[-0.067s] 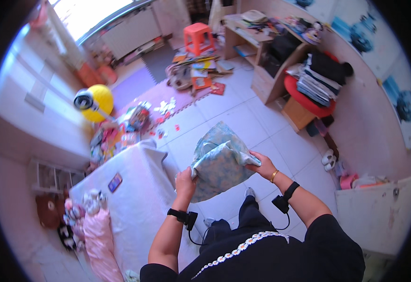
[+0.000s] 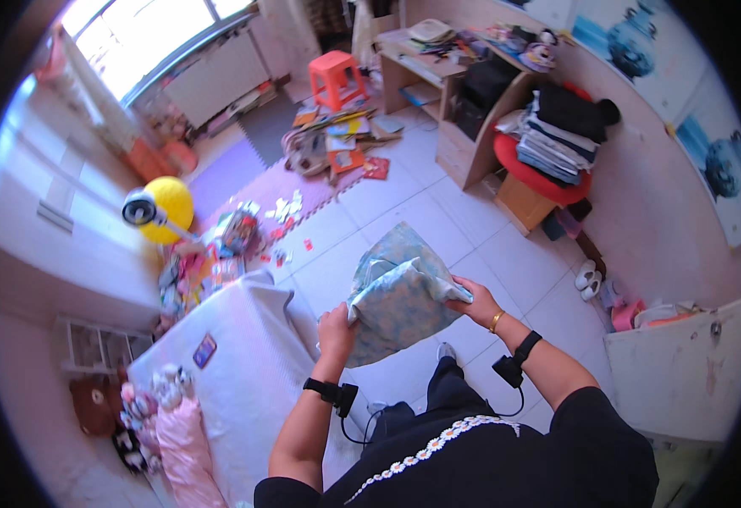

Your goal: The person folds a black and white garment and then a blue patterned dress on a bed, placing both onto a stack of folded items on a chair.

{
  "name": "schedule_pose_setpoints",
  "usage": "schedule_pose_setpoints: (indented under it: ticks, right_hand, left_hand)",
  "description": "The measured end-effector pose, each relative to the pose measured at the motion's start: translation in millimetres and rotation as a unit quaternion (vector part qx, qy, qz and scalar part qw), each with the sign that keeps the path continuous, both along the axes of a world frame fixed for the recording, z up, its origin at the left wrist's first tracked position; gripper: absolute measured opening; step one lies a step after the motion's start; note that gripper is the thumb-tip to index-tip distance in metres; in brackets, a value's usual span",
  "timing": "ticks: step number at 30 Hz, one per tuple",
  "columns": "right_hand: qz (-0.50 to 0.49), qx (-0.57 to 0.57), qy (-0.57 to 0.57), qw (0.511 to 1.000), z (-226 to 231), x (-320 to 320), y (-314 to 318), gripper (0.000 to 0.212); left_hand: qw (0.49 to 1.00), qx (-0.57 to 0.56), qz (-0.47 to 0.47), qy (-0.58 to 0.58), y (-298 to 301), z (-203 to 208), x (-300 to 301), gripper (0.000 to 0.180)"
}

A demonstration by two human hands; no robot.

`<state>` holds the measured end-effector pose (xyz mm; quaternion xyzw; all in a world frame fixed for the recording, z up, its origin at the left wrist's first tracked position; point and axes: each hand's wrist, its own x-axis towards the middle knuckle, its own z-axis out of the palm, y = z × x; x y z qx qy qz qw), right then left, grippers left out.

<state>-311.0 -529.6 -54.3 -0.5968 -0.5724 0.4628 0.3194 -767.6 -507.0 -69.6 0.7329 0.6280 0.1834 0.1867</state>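
Note:
A light blue-green patterned cloth (image 2: 400, 309), folded over along its upper part, hangs between my two hands above the tiled floor. My left hand (image 2: 337, 330) is closed on its left edge, and my right hand (image 2: 474, 302) grips the right edge with the thumb on top. Its far corner rises to a blunt point, while the lower edge droops in a curve. The folds hide some of my fingertips. I cannot make out what kind of cloth item it is.
At left a bed with a white cover (image 2: 260, 372) holds a phone (image 2: 204, 350), plush toys and a pink pillow (image 2: 186, 440). Beyond are scattered books, a yellow balloon (image 2: 170, 207) and a red stool (image 2: 337, 80). Folded clothes (image 2: 561, 140) lie on a red chair by the desk.
The room has shifted slightly left in the picture as my head turned. The cloth and both hands stay almost in the same place, with the grip unchanged.

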Motion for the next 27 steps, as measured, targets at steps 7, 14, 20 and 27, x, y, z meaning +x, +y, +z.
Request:
schedule_pose_setpoints:
  ticks: [7,14,20,27]
  right_hand:
    - [-0.123,0.005,0.006,0.992,17,164,25,0.089]
    - [-0.213,0.055,0.01,0.975,65,268,57,0.085]
    - [-0.303,0.059,-0.009,0.951,89,333,75,0.081]
    - [-0.38,0.119,-0.055,0.916,89,411,115,0.08]
  left_hand:
    - [0.99,0.068,-0.127,-0.007,129,36,181,0.036]
    - [0.968,0.133,-0.212,-0.005,250,85,331,0.034]
    - [0.944,0.134,-0.3,0.014,345,122,448,0.041]
    - [0.916,0.153,-0.371,-0.006,439,135,568,0.048]
